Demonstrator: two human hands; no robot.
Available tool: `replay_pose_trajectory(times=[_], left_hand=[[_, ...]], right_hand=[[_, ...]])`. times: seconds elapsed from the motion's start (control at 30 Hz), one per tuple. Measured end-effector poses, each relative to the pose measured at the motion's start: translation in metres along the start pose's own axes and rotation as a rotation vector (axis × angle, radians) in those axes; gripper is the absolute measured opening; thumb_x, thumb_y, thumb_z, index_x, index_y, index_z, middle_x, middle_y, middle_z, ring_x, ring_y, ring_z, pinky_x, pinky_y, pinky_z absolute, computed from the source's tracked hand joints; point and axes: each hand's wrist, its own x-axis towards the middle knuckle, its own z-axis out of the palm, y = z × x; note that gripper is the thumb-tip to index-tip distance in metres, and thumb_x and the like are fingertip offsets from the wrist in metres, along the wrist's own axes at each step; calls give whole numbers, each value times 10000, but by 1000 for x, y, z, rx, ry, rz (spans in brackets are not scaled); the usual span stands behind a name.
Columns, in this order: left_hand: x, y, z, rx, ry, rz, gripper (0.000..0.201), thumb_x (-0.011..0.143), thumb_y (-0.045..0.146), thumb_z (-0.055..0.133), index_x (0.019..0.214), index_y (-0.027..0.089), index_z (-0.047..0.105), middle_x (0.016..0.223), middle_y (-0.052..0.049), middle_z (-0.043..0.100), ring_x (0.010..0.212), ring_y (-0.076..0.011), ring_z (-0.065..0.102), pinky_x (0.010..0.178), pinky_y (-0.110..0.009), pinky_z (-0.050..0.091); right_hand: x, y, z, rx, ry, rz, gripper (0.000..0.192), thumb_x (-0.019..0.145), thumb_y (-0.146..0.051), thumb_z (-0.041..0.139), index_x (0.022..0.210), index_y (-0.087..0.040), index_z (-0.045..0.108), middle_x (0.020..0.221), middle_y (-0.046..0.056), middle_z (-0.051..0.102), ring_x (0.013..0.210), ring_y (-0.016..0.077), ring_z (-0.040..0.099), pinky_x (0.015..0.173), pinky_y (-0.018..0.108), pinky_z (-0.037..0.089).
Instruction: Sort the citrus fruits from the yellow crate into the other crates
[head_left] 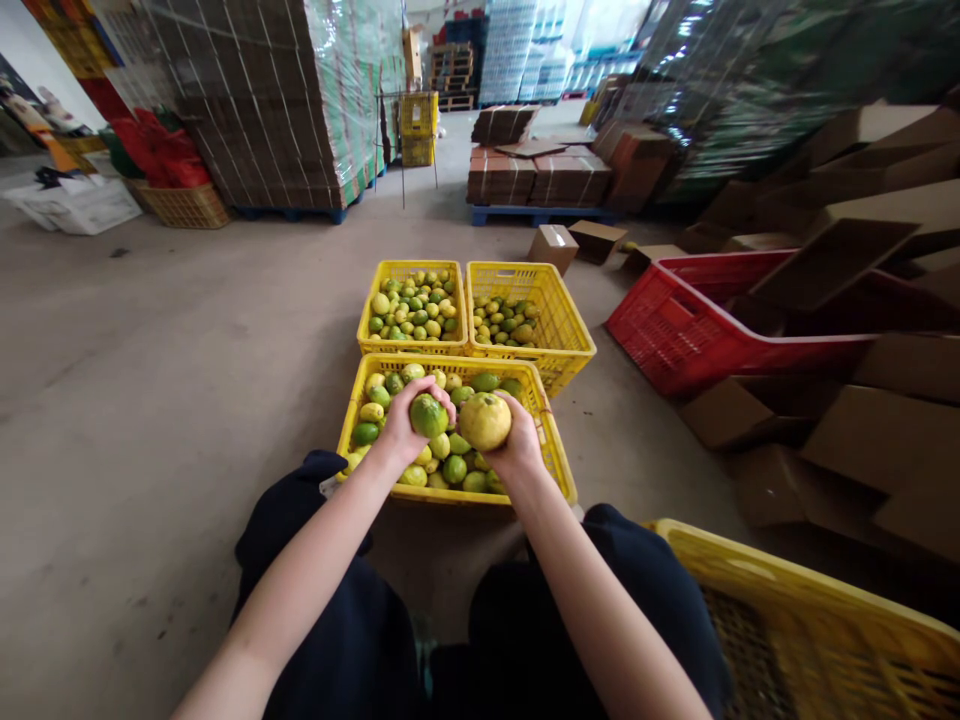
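Left hand (401, 425) curled around a green fruit (428, 414), right hand (516, 440) gripping a yellow fruit (484, 421), both over the near yellow crate (555, 460) of mixed citrus. Beyond, two more yellow crates (566, 330); far right, a red crate (675, 340) among cardboard boxes (877, 440).

Yellow plastic lattice crate (553, 462) looking matt, citrus fruit (484, 421) showing dimpled waxy skin, concrete floor (187, 340) lying dull, cardboard boxes (885, 450) staying matt brown

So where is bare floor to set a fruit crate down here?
Wide bare concrete lies left of the three yellow crates, up to the wrapped pallets. A narrower strip runs between the far right crate and the red crate. Right side is crowded with cardboard boxes.
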Motion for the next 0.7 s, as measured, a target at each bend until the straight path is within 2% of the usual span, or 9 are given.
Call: replay_pose_trajectory(times=[0.3, 0.53, 0.7], left_hand=[[0, -1, -1, -6, 7, -3, 279, 753, 254, 602, 500, 156, 539, 501, 2, 524, 489, -114, 537, 549, -255, 456], [0, 1, 6, -67, 110, -41, 217, 760, 333, 692, 674, 156, 602, 669, -7, 607, 604, -125, 604, 638, -272, 537], [-1, 2, 5, -117, 177, -84, 154, 726, 266, 719, 730, 172, 596, 720, 2, 617, 660, -125, 629, 645, -254, 553]], right_hand=[[6, 2, -5, 9, -33, 0, 84, 790, -237, 564, 720, -199, 592, 553, -9, 637, 549, 181, 649, 619, 337, 596], [7, 2, -6, 17, -55, -3, 73, 785, -234, 557, 736, -196, 596, 588, 1, 651, 572, 196, 663, 631, 355, 594], [6, 2, -5, 21, -31, -4, 85, 791, -223, 550, 719, -202, 590, 582, 2, 656, 575, 194, 664, 630, 347, 590]])
